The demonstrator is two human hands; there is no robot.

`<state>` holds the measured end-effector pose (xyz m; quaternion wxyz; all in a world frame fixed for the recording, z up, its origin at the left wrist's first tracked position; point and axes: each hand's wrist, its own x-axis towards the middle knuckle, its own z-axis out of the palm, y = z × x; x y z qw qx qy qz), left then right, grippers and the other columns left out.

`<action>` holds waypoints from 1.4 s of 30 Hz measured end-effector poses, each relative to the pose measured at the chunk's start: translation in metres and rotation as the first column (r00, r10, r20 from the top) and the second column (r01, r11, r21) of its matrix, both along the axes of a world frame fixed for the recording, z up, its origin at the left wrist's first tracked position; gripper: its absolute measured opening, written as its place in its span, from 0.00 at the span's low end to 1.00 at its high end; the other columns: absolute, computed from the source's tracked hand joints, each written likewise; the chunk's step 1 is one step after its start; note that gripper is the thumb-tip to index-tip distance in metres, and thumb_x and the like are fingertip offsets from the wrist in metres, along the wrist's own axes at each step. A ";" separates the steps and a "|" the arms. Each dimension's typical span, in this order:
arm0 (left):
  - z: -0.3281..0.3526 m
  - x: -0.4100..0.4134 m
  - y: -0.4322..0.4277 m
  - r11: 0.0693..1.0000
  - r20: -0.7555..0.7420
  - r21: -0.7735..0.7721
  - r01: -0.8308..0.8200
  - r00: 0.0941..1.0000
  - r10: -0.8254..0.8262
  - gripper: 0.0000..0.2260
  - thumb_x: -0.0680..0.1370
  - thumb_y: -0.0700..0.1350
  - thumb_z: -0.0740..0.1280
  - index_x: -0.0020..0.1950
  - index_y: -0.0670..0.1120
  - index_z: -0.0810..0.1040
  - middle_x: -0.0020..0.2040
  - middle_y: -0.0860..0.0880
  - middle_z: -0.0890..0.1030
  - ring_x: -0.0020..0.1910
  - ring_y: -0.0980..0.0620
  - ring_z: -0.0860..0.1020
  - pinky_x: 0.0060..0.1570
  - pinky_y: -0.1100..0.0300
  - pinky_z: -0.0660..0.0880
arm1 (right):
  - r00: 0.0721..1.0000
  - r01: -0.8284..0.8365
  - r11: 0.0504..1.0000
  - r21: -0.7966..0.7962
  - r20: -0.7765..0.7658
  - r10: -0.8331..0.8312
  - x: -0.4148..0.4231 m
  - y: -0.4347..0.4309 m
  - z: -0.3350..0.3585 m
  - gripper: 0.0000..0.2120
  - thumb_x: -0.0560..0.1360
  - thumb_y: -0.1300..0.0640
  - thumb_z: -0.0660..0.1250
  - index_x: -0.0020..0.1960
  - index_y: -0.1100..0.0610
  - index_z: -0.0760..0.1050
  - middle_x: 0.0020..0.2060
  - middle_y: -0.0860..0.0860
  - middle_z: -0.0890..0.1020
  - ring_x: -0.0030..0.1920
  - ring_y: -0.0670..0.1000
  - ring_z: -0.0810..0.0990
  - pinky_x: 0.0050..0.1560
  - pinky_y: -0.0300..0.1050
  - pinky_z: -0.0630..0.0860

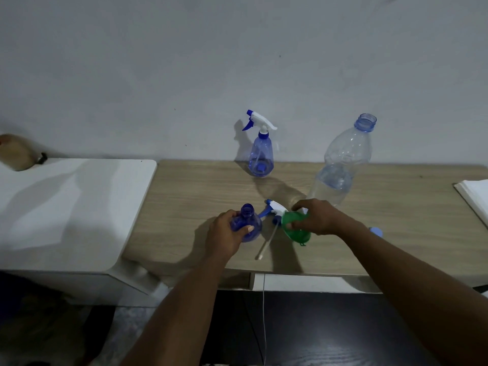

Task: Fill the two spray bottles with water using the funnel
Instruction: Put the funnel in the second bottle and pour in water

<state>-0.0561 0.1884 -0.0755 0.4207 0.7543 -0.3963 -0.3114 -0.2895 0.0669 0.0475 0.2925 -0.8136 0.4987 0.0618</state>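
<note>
Near the front edge of the light wood-grain table [198, 186], the person's left hand [224, 235] wraps its fingers and thumb around the belly of a small translucent blue plastic spray bottle [248, 220], which stands upright with its neck open. Just to its right, the right hand [320, 217] pinches the rim of a green plastic funnel [294, 227], tilted and low, beside the bottle and not in its neck; whether it touches the tabletop I cannot tell. Between the two hands lies the detached white-and-blue trigger spray head [274, 208], its thin dip tube [265, 244] pointing toward the front edge. A second blue spray bottle [261, 157], trigger head on, stands upright at the back by the grey wall [158, 75]. Right of it stands a tall clear plastic water bottle [340, 165], uncapped and partly full. A small blue cap [377, 231] rests just behind the right forearm. A white cabinet [79, 207] adjoins the table on the left.
</note>
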 end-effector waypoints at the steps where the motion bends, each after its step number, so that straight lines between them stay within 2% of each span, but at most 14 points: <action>1: 0.000 0.000 0.000 1.000 -0.002 0.007 0.000 1.000 0.000 0.20 0.60 0.65 0.76 0.49 0.73 0.75 0.51 0.53 0.84 0.49 0.49 0.83 0.52 0.42 0.82 | 0.998 0.024 0.999 0.048 0.058 -0.027 0.002 0.000 0.005 0.26 0.71 0.43 0.75 0.66 0.50 0.76 0.55 0.54 0.79 0.45 0.52 0.81 0.39 0.44 0.82; 3: 0.001 0.000 0.001 1.000 -0.009 0.010 0.004 1.000 -0.004 0.20 0.60 0.66 0.76 0.49 0.72 0.75 0.51 0.53 0.84 0.49 0.48 0.84 0.51 0.42 0.82 | 0.978 0.079 0.987 0.143 0.181 -0.105 0.008 0.003 0.011 0.25 0.71 0.45 0.76 0.66 0.49 0.76 0.56 0.54 0.78 0.47 0.52 0.82 0.36 0.44 0.84; 6: 0.002 -0.001 0.002 1.000 0.002 0.008 0.011 1.000 -0.012 0.22 0.61 0.66 0.75 0.52 0.65 0.76 0.50 0.53 0.84 0.47 0.48 0.83 0.50 0.43 0.81 | 0.909 0.114 0.949 0.294 0.354 -0.219 0.018 0.007 0.016 0.22 0.72 0.46 0.76 0.62 0.52 0.77 0.54 0.56 0.80 0.48 0.52 0.83 0.41 0.46 0.84; 10: 0.006 -0.005 0.005 1.000 0.014 0.020 -0.004 1.000 0.004 0.26 0.61 0.66 0.75 0.55 0.59 0.78 0.50 0.52 0.84 0.47 0.47 0.83 0.50 0.43 0.81 | 0.715 0.145 0.828 0.541 0.521 -0.466 0.032 0.016 0.020 0.21 0.75 0.51 0.74 0.58 0.63 0.72 0.55 0.64 0.80 0.48 0.60 0.85 0.48 0.55 0.83; 12: 0.009 -0.007 0.006 1.000 0.015 0.014 -0.011 1.000 0.010 0.28 0.61 0.65 0.76 0.57 0.55 0.79 0.51 0.51 0.85 0.48 0.47 0.83 0.51 0.44 0.81 | 0.603 0.136 0.759 0.636 0.555 -0.573 0.039 0.020 0.020 0.19 0.76 0.51 0.72 0.58 0.61 0.70 0.59 0.64 0.79 0.47 0.61 0.86 0.50 0.57 0.83; 14: 0.014 -0.009 0.008 1.000 0.018 0.026 -0.017 1.000 0.017 0.26 0.63 0.61 0.79 0.57 0.54 0.79 0.52 0.50 0.85 0.48 0.46 0.83 0.52 0.44 0.81 | 0.518 0.098 0.704 0.703 0.568 -0.640 0.044 0.021 0.019 0.19 0.78 0.52 0.69 0.65 0.57 0.69 0.62 0.60 0.77 0.49 0.62 0.86 0.50 0.56 0.83; 16: 0.017 -0.011 0.009 0.999 0.032 0.045 -0.015 0.999 0.013 0.23 0.65 0.57 0.80 0.56 0.55 0.79 0.51 0.50 0.84 0.48 0.46 0.83 0.52 0.44 0.81 | 0.467 0.056 0.656 0.753 0.561 -0.683 0.047 0.021 0.017 0.20 0.80 0.52 0.67 0.71 0.49 0.68 0.62 0.56 0.74 0.53 0.66 0.84 0.54 0.59 0.82; 18: 0.018 -0.011 0.009 0.999 0.033 0.049 -0.017 0.999 0.015 0.21 0.63 0.61 0.79 0.52 0.60 0.77 0.50 0.51 0.85 0.48 0.47 0.83 0.51 0.44 0.81 | 0.435 0.028 0.632 0.774 0.560 -0.705 0.051 0.021 0.016 0.18 0.80 0.52 0.66 0.70 0.48 0.70 0.64 0.57 0.74 0.56 0.69 0.82 0.54 0.61 0.81; 21: 0.013 -0.010 0.008 0.998 0.056 0.053 -0.017 0.998 0.014 0.23 0.62 0.64 0.76 0.53 0.60 0.77 0.50 0.52 0.84 0.47 0.47 0.83 0.49 0.43 0.81 | 0.422 0.042 0.679 0.733 0.603 -0.677 0.056 0.019 0.015 0.16 0.79 0.52 0.69 0.65 0.53 0.73 0.64 0.62 0.75 0.54 0.67 0.83 0.50 0.58 0.82; 24: 0.022 -0.012 0.009 0.999 0.103 0.054 -0.001 0.995 -0.005 0.21 0.67 0.58 0.79 0.56 0.54 0.79 0.52 0.51 0.83 0.48 0.47 0.82 0.50 0.46 0.80 | 0.447 0.145 0.802 0.580 0.685 -0.576 0.060 0.020 0.016 0.17 0.76 0.52 0.72 0.60 0.56 0.72 0.57 0.64 0.81 0.50 0.64 0.85 0.55 0.63 0.81; 29: 0.024 -0.012 0.011 0.997 0.082 0.076 0.007 0.997 -0.013 0.21 0.66 0.58 0.78 0.56 0.57 0.79 0.53 0.53 0.84 0.49 0.49 0.82 0.51 0.45 0.80 | 0.514 0.220 0.938 0.267 0.786 -0.344 0.064 0.027 0.012 0.17 0.70 0.48 0.78 0.51 0.50 0.74 0.49 0.51 0.85 0.52 0.53 0.85 0.54 0.54 0.82; 34: 0.017 -0.012 0.009 0.999 0.042 0.051 -0.011 0.999 0.009 0.23 0.62 0.65 0.74 0.54 0.60 0.78 0.48 0.55 0.85 0.47 0.50 0.83 0.48 0.45 0.81 | 0.483 0.255 0.955 0.152 0.836 -0.262 0.069 0.038 0.003 0.18 0.67 0.56 0.81 0.49 0.57 0.74 0.47 0.52 0.85 0.48 0.49 0.86 0.51 0.51 0.83; 39: 0.011 -0.010 0.006 0.998 0.036 0.055 -0.010 0.999 0.008 0.22 0.62 0.63 0.77 0.53 0.61 0.77 0.48 0.56 0.85 0.47 0.51 0.84 0.48 0.44 0.81 | 0.582 0.247 0.969 0.015 0.797 -0.161 0.070 0.041 -0.008 0.23 0.63 0.49 0.83 0.51 0.54 0.75 0.50 0.49 0.83 0.50 0.49 0.84 0.48 0.52 0.83; 42: 0.029 -0.015 0.009 0.996 0.067 0.081 -0.029 0.998 0.023 0.20 0.66 0.57 0.80 0.55 0.59 0.79 0.50 0.54 0.85 0.49 0.50 0.83 0.50 0.47 0.81 | 0.632 0.189 0.981 -0.052 0.771 -0.081 0.067 0.042 -0.015 0.25 0.62 0.44 0.82 0.51 0.50 0.75 0.51 0.47 0.83 0.51 0.48 0.84 0.47 0.54 0.83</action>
